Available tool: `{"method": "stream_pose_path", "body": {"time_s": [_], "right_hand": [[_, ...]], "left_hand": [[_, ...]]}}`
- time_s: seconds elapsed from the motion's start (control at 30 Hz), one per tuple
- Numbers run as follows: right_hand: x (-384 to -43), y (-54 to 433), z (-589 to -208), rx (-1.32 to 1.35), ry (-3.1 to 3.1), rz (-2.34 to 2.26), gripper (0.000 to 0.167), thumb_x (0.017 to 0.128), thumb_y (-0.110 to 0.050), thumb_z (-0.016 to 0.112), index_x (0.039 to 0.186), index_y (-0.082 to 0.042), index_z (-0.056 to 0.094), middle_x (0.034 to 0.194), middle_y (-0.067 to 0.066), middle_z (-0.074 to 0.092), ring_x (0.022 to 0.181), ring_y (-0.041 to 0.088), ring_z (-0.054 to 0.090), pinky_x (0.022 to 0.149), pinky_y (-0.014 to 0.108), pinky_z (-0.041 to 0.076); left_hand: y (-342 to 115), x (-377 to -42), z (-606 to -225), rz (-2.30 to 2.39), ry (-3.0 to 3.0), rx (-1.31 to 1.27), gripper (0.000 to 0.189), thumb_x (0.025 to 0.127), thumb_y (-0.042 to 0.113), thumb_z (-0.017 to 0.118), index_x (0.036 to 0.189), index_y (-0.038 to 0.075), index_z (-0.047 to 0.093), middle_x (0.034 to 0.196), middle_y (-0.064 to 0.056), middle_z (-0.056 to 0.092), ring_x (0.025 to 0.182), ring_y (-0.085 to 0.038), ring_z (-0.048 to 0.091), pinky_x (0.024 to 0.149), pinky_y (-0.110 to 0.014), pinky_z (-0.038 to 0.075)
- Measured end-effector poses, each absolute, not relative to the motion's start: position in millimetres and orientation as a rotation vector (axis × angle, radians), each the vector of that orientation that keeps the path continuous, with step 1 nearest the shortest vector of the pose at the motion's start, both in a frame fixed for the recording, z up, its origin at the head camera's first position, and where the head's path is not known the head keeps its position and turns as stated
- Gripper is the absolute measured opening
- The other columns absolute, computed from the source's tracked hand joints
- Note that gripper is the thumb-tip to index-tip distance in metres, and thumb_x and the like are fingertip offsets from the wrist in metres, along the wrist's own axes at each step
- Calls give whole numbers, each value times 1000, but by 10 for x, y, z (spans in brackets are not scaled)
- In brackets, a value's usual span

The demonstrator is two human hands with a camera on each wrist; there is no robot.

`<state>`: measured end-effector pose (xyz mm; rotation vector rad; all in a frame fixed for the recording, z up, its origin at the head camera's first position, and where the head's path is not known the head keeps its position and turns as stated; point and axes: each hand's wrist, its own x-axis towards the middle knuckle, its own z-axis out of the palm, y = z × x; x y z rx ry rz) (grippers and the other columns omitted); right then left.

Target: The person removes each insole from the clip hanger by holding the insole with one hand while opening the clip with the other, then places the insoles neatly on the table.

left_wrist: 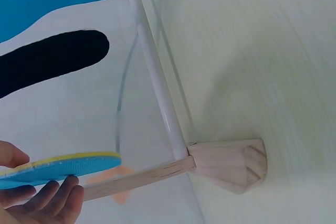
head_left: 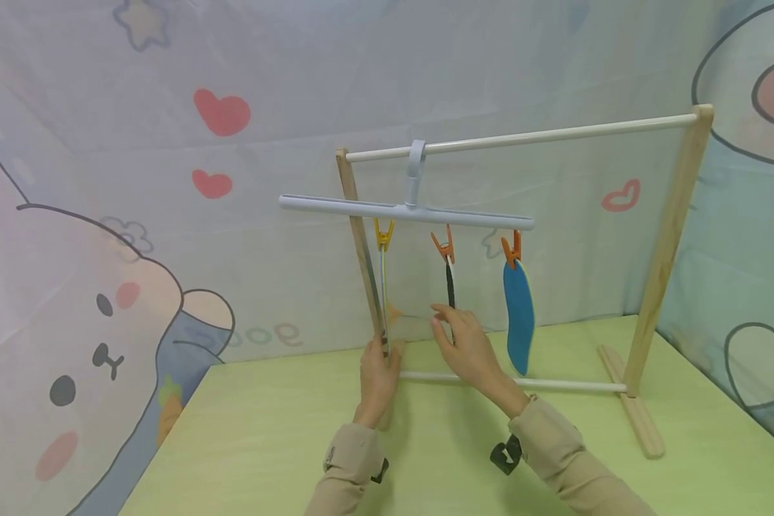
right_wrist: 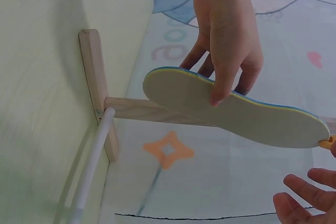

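Note:
Near the rack's left post, my left hand (head_left: 377, 380) pinches the lower part of a hanging insole (right_wrist: 236, 116), thumb on its pale face and fingers on its blue ribbed side (left_wrist: 79, 168). A yellow clip (head_left: 383, 236) holds that insole's top end. My right hand (head_left: 467, 351) is beside a black insole (head_left: 450, 283), its fingers extended toward the left and partly covering that insole. An orange clip (head_left: 447, 249) holds the black insole. Further right, a blue insole (head_left: 519, 315) hangs from another orange clip (head_left: 512, 249), apart from both hands.
The clips hang under a light grey hanger (head_left: 361, 209), hooked over the white top rail (head_left: 555, 134) of a wooden rack. A lower white rail (head_left: 574, 386) joins the posts. The right post (head_left: 667, 251) stands on a wooden foot (head_left: 641, 423). A cartoon-printed cloth backs the green tabletop (head_left: 245, 444).

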<state>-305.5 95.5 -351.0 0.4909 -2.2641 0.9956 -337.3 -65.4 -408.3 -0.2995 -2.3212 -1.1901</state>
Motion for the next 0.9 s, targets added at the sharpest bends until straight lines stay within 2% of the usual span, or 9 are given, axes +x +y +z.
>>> {"method": "stream_pose_path", "body": {"time_s": [0.37,0.5,0.8,0.9], "right_hand": [[-3073,938,-3503,500,-2278,1013,33,94,-24,45,122,-8,53,108,12,62,98,27,55,70,36,51],[-3072,924,-3499,502,-2277,1015,33,94,-23,45,121,-7,53,108,11,62,97,27,55,70,36,51],[-3100,882,-3471,521,-2273,1034,33,94,-22,44,122,-6,52,111,12,61,97,25,55,70,34,51],[-3108,862,-3450,528,-2273,1049,33,94,-22,44,122,-6,52,111,13,61,97,25,55,69,34,51]], "left_hand": [[-680,-3282,-4092,-1075,-2331,-342,36,87,5,51,120,-8,45,100,-23,57,79,-28,61,63,-28,55],[-683,-3257,-4099,-1095,-2338,-354,38,88,6,50,123,-8,43,103,-24,56,84,-30,61,67,-29,56],[-688,-3243,-4126,-1131,-2333,-377,39,87,3,50,125,-6,42,106,-24,57,78,-24,60,63,-23,53],[-692,-3228,-4130,-1141,-2337,-381,42,88,4,49,127,-7,40,110,-26,56,81,-27,61,66,-26,55]]}}
